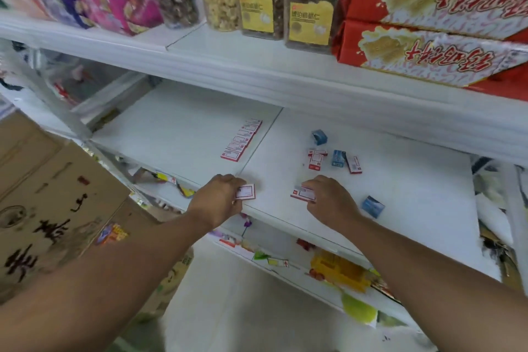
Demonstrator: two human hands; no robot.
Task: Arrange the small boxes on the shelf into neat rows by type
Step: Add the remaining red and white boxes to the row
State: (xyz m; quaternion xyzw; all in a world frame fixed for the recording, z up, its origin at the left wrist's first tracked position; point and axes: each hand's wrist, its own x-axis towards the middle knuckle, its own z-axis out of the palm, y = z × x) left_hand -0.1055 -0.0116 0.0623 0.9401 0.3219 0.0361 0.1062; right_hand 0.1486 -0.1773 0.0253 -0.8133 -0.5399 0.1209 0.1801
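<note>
Holding one red-and-white box (pixel 245 191) pinched in our left hand (pixel 220 197) and another (pixel 303 194) in our right hand (pixel 328 198), near the shelf (pixel 183 128) edge; a finished red row (pixel 242 140) lies far left; loose red and blue boxes (pixel 337 158) await sorting, far right.

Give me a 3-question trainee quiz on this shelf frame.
1. True or false: the left hand holds a blue box.
2. How many loose blue boxes lie on the shelf? A) one B) three C) five
3. The neat row of red-and-white boxes lies to the ____ of the scattered ones.

Key: 1 false, it holds a red-and-white box, as does the right hand. 2 B. 3 left.
</note>
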